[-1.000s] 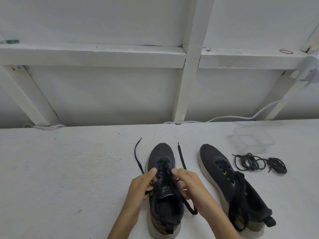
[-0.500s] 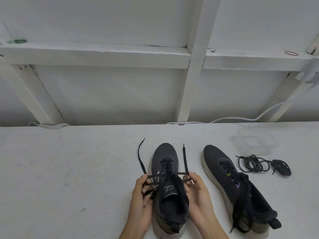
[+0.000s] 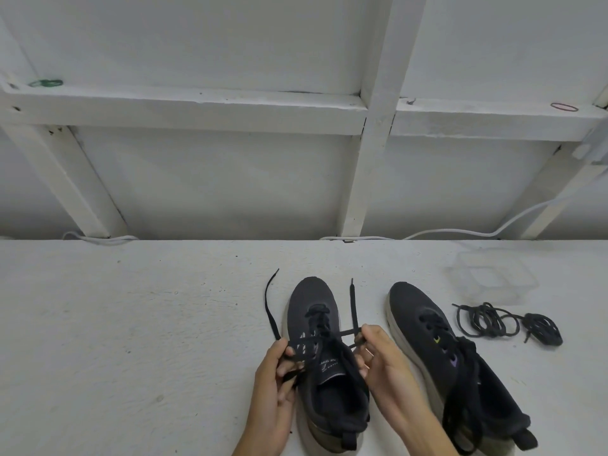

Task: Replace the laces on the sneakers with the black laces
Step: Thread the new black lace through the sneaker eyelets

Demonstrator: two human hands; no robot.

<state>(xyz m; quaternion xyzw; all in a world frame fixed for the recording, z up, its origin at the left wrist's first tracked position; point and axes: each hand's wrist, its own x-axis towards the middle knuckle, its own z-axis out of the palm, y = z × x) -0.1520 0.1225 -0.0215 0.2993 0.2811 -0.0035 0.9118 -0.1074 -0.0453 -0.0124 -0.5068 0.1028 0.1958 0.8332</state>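
Both grips: left hand point(image 3: 273, 386) and right hand point(image 3: 388, 370) each pinch black lace point(image 3: 354, 307) across sneaker point(image 3: 312, 297).
Cut off: both forearms.

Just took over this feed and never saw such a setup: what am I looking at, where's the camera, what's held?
No machine here: a person works bare-handed, filmed by one wide-angle camera worn on the head, looking forward and down. On the white table lie the sneaker being laced, a second sneaker, a loose lace bundle and a clear container. The left hand and right hand each pinch one side of the black lace threaded through the first sneaker.
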